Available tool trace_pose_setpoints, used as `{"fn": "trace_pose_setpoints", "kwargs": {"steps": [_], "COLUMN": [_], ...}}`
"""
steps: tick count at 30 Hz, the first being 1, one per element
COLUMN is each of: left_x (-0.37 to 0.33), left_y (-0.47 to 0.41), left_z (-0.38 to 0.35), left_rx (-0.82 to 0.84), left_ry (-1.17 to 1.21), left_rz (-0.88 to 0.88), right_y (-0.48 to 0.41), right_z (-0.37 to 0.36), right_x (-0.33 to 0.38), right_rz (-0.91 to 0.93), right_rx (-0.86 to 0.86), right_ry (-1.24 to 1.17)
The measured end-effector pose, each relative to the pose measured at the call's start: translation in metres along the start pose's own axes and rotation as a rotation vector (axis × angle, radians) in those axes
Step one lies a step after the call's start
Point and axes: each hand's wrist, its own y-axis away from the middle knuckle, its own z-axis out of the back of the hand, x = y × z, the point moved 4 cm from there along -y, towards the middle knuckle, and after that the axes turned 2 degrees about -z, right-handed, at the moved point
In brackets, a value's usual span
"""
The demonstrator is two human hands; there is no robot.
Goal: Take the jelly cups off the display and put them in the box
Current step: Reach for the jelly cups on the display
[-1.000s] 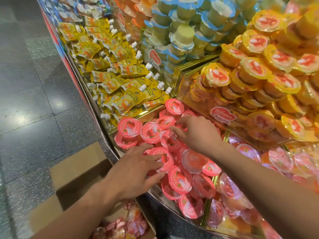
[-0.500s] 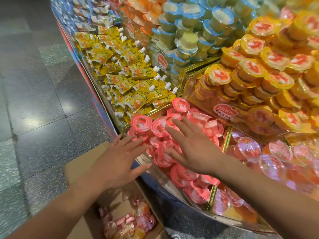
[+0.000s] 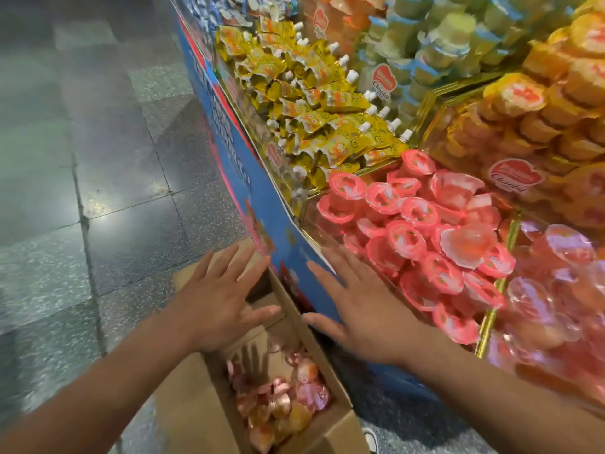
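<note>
Pink-lidded jelly cups (image 3: 419, 231) lie heaped in a front compartment of the display. Below it on the floor stands an open cardboard box (image 3: 330, 430) with several jelly cups (image 3: 281, 404) inside. My left hand (image 3: 222, 303) hovers flat over the box's far end, fingers spread, holding nothing. My right hand (image 3: 353, 303) is spread flat in front of the display's lower edge, just left of the pink cups and right of the box, also with nothing in it.
The blue display front (image 3: 235, 165) runs diagonally beside the box. Yellow spouted pouches (image 3: 320, 103), blue-lidded cups (image 3: 435, 50), orange-lidded cups (image 3: 556, 103) and clear purple-pink cups (image 3: 556, 290) fill neighbouring compartments. Grey tiled floor (image 3: 82, 158) lies to the left.
Both hands have drawn back and down from the pink cup pile to above the box and the display edge. The view has tilted down, showing more of the box.
</note>
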Motion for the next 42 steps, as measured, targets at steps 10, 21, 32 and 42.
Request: {"fn": "trace_pose_setpoints", "kwargs": {"steps": [10, 21, 32, 42], "left_x": [0.059, 0.092, 0.107, 0.134], "left_y": [-0.015, -0.091, -0.147, -0.158], "left_z": [-0.165, -0.367, -0.444, -0.502], "left_rx": [0.047, 0.111, 0.147, 0.223], "left_ry": [0.062, 0.090, 0.010, 0.037], "left_rz": [0.079, 0.068, 0.002, 0.021], "right_y": [-0.051, -0.121, -0.164, -0.169], "right_z": [-0.168, -0.363, -0.475, -0.583], "right_x": [0.015, -0.029, -0.034, -0.026], "right_rz": [-0.110, -0.028, 0.118, 0.248], "right_rx": [0.106, 0.233, 0.318, 0.559], "right_ry": [-0.131, -0.022, 0.077, 0.212]}}
